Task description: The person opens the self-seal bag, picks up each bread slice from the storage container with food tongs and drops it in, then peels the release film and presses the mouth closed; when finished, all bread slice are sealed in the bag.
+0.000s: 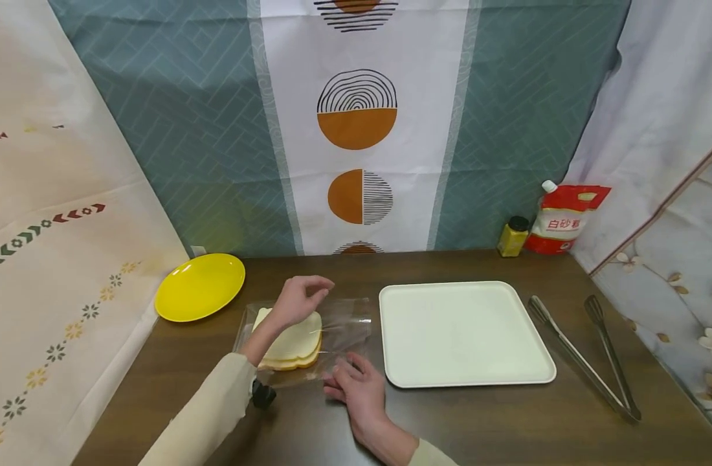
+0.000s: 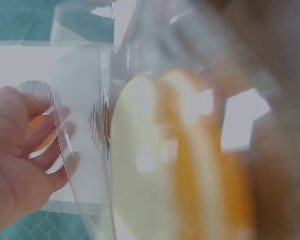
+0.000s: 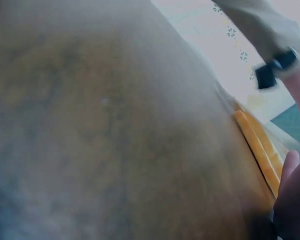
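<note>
From my station, I see bread (image 1: 300, 343) inside a bag (image 1: 349, 320) on the left half of the table (image 1: 461, 427). I have the plate (image 1: 200, 288) behind it to the left, the tray (image 1: 467, 334) just to its right, and the tongs (image 1: 589, 373) right of the tray. At the table's back right, the jar (image 1: 512, 238) stands just left of the pouch (image 1: 560, 223).

On the brown surface (image 1: 478, 427), the bread (image 1: 303, 338) was cream with golden crust, the tray (image 1: 467, 333) white, the plate (image 1: 200, 288) near the far left corner yellow; beyond the far edge, teal-and-white cloth (image 1: 426, 136) bore orange half-circles and black lines.
</note>
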Motion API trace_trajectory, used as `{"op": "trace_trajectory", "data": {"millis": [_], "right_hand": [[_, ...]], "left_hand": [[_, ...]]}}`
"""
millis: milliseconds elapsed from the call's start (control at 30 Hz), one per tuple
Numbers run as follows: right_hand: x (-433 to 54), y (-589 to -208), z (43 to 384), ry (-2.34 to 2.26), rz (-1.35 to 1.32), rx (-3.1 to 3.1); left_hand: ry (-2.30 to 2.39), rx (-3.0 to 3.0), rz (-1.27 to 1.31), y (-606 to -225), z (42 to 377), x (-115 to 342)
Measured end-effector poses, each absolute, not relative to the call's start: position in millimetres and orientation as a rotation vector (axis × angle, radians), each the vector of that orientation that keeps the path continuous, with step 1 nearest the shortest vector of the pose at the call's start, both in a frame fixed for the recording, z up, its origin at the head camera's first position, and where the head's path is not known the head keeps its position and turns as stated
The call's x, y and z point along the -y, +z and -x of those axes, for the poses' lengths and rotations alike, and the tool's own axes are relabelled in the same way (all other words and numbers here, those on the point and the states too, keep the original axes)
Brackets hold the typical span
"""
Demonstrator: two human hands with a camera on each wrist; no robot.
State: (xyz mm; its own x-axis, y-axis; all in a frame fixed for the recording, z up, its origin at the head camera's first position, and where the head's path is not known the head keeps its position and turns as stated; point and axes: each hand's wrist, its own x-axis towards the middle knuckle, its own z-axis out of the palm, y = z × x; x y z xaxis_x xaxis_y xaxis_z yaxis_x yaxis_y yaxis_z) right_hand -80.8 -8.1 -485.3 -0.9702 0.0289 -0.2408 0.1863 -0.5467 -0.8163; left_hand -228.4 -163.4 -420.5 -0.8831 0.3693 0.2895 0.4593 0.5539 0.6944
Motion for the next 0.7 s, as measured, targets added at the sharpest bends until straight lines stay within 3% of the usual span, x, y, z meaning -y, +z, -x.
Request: {"op": "trace_trajectory", "data": {"millis": [333,700], "right_hand": [[7,-486,74,-2.657,-0.32,-1.376],[12,-488,76,-2.645,-0.361,-1.347]], "left_hand": [[-1.196,3.212,1.091,-411,278,145],[-1.271,3.335,0.994,-420,288,141]]}}
